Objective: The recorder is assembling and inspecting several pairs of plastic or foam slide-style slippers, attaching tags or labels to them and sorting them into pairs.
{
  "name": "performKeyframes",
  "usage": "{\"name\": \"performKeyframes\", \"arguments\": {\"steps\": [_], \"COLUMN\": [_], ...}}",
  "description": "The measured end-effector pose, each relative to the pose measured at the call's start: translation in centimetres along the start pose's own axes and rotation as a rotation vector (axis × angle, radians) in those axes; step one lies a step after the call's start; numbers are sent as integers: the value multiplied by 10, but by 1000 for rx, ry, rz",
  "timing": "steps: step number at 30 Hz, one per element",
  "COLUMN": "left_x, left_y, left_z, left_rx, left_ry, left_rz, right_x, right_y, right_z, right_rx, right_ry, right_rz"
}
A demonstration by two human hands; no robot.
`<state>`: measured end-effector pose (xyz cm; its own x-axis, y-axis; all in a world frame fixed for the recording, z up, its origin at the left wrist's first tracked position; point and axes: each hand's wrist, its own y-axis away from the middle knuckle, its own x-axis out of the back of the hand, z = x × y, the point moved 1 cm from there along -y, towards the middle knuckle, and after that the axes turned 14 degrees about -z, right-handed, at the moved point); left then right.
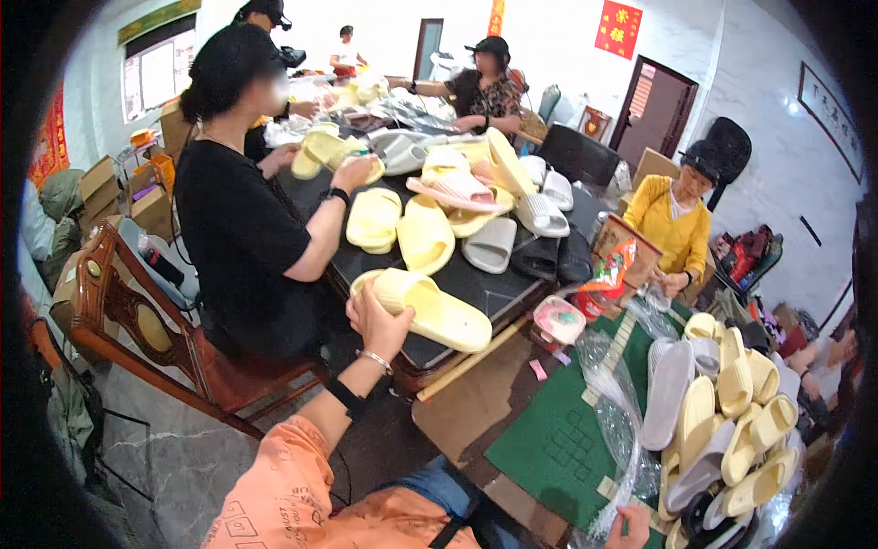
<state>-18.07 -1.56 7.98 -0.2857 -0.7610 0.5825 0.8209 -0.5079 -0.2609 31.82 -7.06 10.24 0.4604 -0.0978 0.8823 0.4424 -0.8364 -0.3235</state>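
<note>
My left hand is closed round the side of a pale yellow slipper, held over the near corner of the black table; a second slipper may be nested behind it. At the lower edge, my right hand has its fingers curled at the end of a stack of clear plastic bags, only partly in the picture. The bags lie on a green mat. Beyond my left hand, yellow slippers and a grey slipper lie in a loose heap.
A heap of yellow and grey slippers rises at my right. A pink-rimmed tub and a red package stand behind the mat. A co-worker in black handles yellow slippers at left, by a wooden chair; another in yellow sits opposite.
</note>
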Motion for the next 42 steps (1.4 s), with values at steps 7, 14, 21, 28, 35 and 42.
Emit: {"name": "performKeyframes", "arguments": {"steps": [7, 14, 21, 28, 35, 42], "left_x": [33, 56, 60, 55, 50, 16], "left_y": [16, 48, 97, 114, 119, 104], "left_z": [12, 58, 67, 59, 30, -21], "left_rx": [-328, -554, -693, -607, -477, -44], "left_ry": [168, 190, 154, 123, 285, 914], "left_rz": [108, 24, -73, -97, -263, -309], "right_x": [-9, -35, -98, -130, -134, -122], "right_y": [-7, -38, -77, -91, -84, -76], "right_z": [-26, -67, -122, -130, -132, -144], "right_rx": [-32, -81, -171, -427, -489, -414], "right_ry": [-135, -403, -1395, -1460, -1781, -1792], "right_rz": [-117, -82, -306, -351, -250, -337]}}
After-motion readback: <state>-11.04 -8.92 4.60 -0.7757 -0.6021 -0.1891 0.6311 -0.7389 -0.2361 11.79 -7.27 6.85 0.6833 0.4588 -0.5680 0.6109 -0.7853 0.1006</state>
